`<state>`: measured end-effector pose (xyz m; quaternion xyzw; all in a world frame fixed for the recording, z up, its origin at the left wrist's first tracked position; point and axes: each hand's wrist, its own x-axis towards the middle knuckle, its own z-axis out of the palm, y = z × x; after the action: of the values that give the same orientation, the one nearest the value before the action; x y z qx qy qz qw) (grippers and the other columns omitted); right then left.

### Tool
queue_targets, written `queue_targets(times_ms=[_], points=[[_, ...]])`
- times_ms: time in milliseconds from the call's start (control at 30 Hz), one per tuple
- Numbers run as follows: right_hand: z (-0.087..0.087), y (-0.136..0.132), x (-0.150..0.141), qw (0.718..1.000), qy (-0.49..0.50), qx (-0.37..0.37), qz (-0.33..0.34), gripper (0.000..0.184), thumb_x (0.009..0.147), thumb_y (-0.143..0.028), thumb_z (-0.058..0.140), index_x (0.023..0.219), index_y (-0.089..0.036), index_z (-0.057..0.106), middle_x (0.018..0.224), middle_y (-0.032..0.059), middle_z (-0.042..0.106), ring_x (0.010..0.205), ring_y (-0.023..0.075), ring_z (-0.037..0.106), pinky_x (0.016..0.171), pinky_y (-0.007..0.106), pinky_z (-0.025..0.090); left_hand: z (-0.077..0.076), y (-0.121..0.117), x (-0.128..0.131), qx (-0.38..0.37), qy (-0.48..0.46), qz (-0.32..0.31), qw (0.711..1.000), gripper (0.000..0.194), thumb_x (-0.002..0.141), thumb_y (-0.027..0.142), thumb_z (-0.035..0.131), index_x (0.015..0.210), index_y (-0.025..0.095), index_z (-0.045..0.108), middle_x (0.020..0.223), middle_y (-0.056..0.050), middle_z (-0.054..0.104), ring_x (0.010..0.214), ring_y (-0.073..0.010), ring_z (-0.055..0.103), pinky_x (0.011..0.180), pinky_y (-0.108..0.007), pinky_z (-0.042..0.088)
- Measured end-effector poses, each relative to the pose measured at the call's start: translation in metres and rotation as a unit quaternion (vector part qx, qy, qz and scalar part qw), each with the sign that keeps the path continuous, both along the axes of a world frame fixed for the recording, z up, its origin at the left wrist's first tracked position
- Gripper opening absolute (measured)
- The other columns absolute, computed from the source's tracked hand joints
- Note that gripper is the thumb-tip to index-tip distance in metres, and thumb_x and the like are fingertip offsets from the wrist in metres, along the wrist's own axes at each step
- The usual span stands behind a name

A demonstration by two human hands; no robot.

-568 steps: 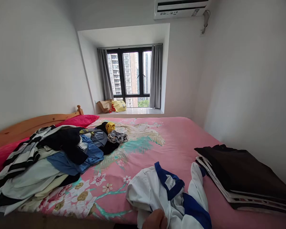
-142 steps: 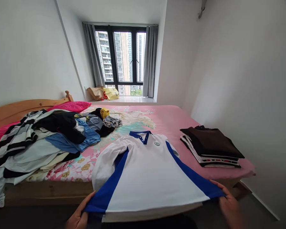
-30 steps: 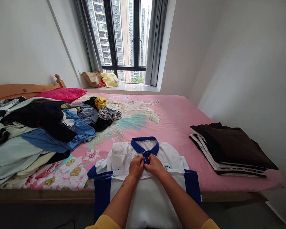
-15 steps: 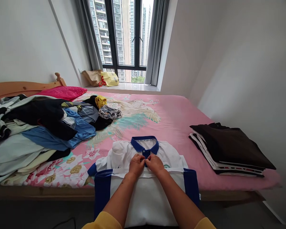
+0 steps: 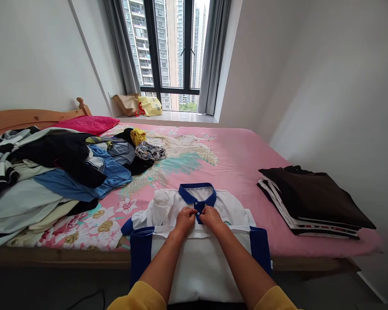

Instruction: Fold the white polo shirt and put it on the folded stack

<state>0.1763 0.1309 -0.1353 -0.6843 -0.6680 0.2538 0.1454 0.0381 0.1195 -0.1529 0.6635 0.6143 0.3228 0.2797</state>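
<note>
A white polo shirt [image 5: 233,209] with a blue collar and blue side panels lies front-up at the near edge of the bed [image 5: 242,159], its lower part folded up over its chest. My left hand [image 5: 185,218] and my right hand [image 5: 211,217] meet at the blue button placket just below the collar. Both pinch the placket with closed fingers, one on each side.
A heap of unfolded clothes [image 5: 54,172] covers the bed's left half. A stack of folded dark and white garments [image 5: 313,200] sits at the right edge by the wall. A red pillow [image 5: 87,124] lies near the wooden headboard. Bags [image 5: 139,104] rest on the window sill.
Over the last second my hands stayed pinched at the placket, shifting only slightly. Earlier the shirt lay spread flat with my hands at its hem; its lower part is now folded up.
</note>
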Motion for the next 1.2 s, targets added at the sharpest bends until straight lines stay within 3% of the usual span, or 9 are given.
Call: queue_targets(times_ms=[133, 400, 633, 933, 1200], points=[[-0.003, -0.007, -0.001, 0.999, 0.025, 0.011, -0.020, 0.013, 0.073, -0.022, 0.052, 0.079, -0.016, 0.062, 0.087, 0.0094, 0.067, 0.088, 0.0222, 0.060, 0.074, 0.028, 0.039, 0.004, -0.002, 0.002, -0.010, 0.024, 0.004, 1.000, 0.020, 0.078, 0.017, 0.053, 0.086, 0.018, 0.071, 0.089, -0.004, 0.064, 0.087, -0.0137, 0.059, 0.085, -0.025, 0.043], [-0.008, -0.013, 0.007, 0.990, 0.128, 0.025, -0.050, 0.017, 0.075, -0.033, 0.052, 0.072, -0.018, 0.060, 0.075, 0.0024, 0.067, 0.073, 0.0161, 0.059, 0.063, 0.023, 0.040, 0.012, 0.009, 0.011, -0.076, 0.075, 0.018, 0.994, 0.013, 0.071, 0.019, 0.058, 0.077, 0.016, 0.068, 0.088, -0.007, 0.066, 0.086, -0.0190, 0.059, 0.076, -0.027, 0.041], [-0.012, -0.011, 0.005, 0.972, 0.223, 0.063, -0.029, 0.021, 0.077, -0.035, 0.048, 0.072, -0.018, 0.060, 0.071, 0.0016, 0.065, 0.069, 0.0150, 0.058, 0.061, 0.022, 0.041, 0.020, 0.012, 0.006, -0.111, 0.050, -0.023, 0.992, 0.018, 0.077, 0.026, 0.051, 0.081, 0.017, 0.066, 0.084, -0.003, 0.069, 0.078, -0.0145, 0.061, 0.068, -0.022, 0.041], [-0.028, -0.006, 0.012, 0.959, 0.283, 0.018, -0.013, 0.030, 0.079, -0.035, 0.039, 0.086, -0.015, 0.061, 0.056, -0.0003, 0.058, 0.049, 0.0134, 0.052, 0.049, 0.023, 0.040, 0.021, 0.008, 0.007, -0.123, 0.062, -0.025, 0.990, 0.017, 0.079, 0.027, 0.050, 0.085, 0.020, 0.064, 0.089, -0.002, 0.069, 0.084, -0.0161, 0.060, 0.072, -0.025, 0.039], [-0.028, 0.002, 0.010, 0.967, 0.249, 0.042, 0.006, 0.007, 0.065, -0.023, 0.053, 0.067, -0.018, 0.058, 0.057, -0.0035, 0.056, 0.054, 0.0109, 0.049, 0.054, 0.021, 0.037, 0.021, 0.008, 0.004, -0.127, 0.045, -0.021, 0.991, 0.017, 0.076, 0.022, 0.050, 0.086, 0.021, 0.064, 0.093, 0.000, 0.068, 0.088, -0.0156, 0.059, 0.074, -0.023, 0.039]])
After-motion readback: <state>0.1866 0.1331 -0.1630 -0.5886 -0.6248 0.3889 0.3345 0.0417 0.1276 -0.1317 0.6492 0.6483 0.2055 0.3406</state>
